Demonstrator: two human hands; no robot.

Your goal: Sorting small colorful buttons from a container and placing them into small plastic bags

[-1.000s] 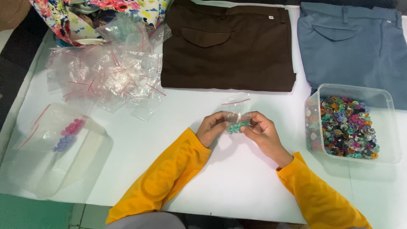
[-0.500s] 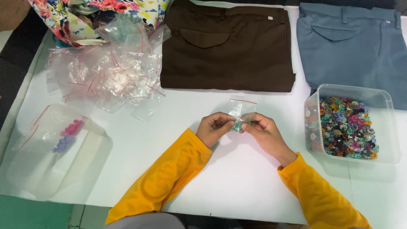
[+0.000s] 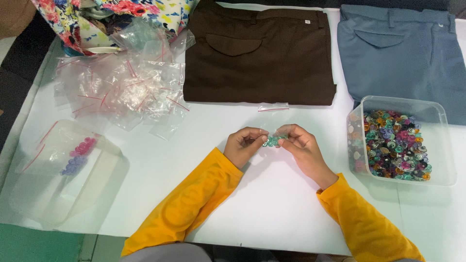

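Observation:
My left hand (image 3: 243, 145) and my right hand (image 3: 300, 147) meet over the white table (image 3: 272, 208), both pinching a small clear zip bag (image 3: 273, 122) that stands up between them. Teal and green buttons (image 3: 272, 141) sit in the bottom of that bag, between my fingertips. The bag's red-striped top edge points away from me, toward the brown trousers. Both sleeves are yellow.
A clear tub (image 3: 439, 145) of mixed coloured buttons stands at the right. A pile of empty zip bags (image 3: 124, 92) lies at the back left. Another clear tub (image 3: 58, 174) with bagged pink and purple buttons sits front left. Folded brown trousers (image 3: 259, 53), blue trousers (image 3: 403, 53) and floral cloth (image 3: 116, 14) lie at the back.
The small bag, earlier tilted between my fingers, now stands more upright with its top edge flattened away from me. My hands stay at the same spot.

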